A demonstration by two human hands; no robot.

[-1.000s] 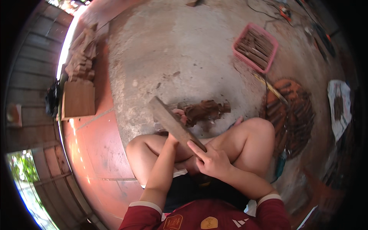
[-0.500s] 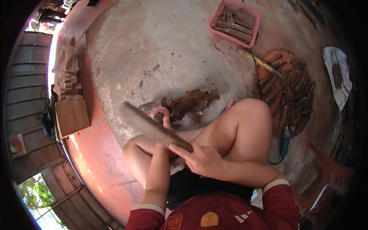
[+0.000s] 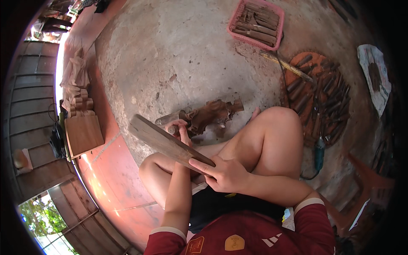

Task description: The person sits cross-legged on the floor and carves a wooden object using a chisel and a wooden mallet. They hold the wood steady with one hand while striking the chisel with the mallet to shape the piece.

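While right fingers (image 3: 203, 166) grip its near end, the wooden bat (image 3: 168, 142) extends leftward.

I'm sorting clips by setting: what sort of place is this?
Probably a woodcarving workshop: a rough carving on the floor, many handled tools at the right, and a carved figure at the left.

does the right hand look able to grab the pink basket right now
Probably not: the right hand is closed around the wooden board, and the pink basket sits well beyond the right knee.
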